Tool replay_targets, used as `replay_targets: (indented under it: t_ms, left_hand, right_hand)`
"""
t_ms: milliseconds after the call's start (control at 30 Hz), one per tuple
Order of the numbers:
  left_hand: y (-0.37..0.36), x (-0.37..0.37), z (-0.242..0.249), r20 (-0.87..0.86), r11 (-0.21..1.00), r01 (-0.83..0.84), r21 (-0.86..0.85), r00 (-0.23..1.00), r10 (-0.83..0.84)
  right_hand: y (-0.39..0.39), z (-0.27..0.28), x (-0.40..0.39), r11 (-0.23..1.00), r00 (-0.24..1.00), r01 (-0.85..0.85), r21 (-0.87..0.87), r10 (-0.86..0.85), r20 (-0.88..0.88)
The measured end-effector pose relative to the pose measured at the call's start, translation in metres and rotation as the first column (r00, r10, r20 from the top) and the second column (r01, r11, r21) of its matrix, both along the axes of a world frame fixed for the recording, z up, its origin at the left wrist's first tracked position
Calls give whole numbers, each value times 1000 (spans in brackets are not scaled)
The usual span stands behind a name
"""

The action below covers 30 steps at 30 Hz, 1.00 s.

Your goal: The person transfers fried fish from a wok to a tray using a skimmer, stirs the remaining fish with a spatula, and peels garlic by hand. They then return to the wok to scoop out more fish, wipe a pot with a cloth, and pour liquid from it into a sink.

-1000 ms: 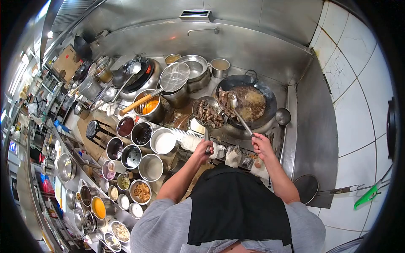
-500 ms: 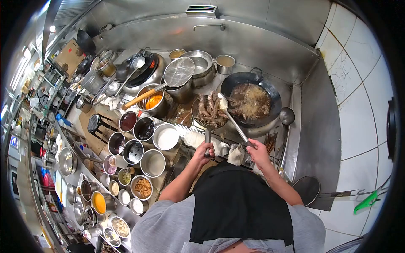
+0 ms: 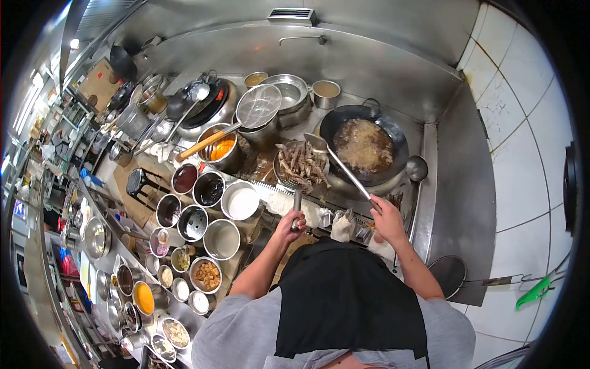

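Note:
My left hand (image 3: 290,225) is closed around the handle of a perforated skimmer (image 3: 287,181). A heap of long, thin, brown fried pieces (image 3: 301,165), perhaps small fish, fills the skimmer; some hang over its rim. My right hand (image 3: 387,220) grips the handle of a metal wok spatula (image 3: 350,175). Its blade lies over the gap between the skimmer and the wok, near the upper right of the heap. To the right, brown oil (image 3: 367,147) foams in a black wok (image 3: 332,122) on the burner. The foam hides whatever may lie in the oil.
A wire strainer (image 3: 259,106) with a wooden handle rests across pots at the back. Bowls of sauces and ingredients, such as a white one (image 3: 240,200), stand to the left. A ladle (image 3: 416,168) leans right of the wok. A cloth (image 3: 343,225) lies at the stove's front edge.
Brown pieces that showed at the wok's left side are now out of sight, and the heap in the skimmer looks larger. The spatula blade has shifted slightly left; my right hand has moved right and up.

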State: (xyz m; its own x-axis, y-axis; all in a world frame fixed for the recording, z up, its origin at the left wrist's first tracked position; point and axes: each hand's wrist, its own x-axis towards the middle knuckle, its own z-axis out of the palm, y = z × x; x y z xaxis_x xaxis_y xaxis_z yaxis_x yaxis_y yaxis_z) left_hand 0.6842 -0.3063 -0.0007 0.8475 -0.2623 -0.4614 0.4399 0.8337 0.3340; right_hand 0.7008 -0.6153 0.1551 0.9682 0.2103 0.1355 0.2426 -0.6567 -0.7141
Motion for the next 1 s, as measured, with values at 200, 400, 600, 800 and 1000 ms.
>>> replay_targets:
  t_ms: [200,400,600,800,1000]
  left_hand:
    - [-1,-1,-2,-15,999,-3,-32,1000,3]
    - [-4,2,-1,-67,997,3,-77,998,-8]
    - [-6,14,-13,-94,991,12,-133,995,-24]
    - [-13,25,-7,-100,991,9,-134,995,-23]
    - [-17,30,-1,-76,994,6,-109,997,-14]
  right_hand:
    - [-48,-12,24,956,955,295,5,-295,25]
    - [-117,-58,49,839,861,508,-197,-498,101]
    - [-117,-73,50,695,745,580,425,-240,-623]
    - [-83,-88,56,557,697,609,565,-35,-717]
    - [-59,-90,48,482,678,611,628,90,-729]
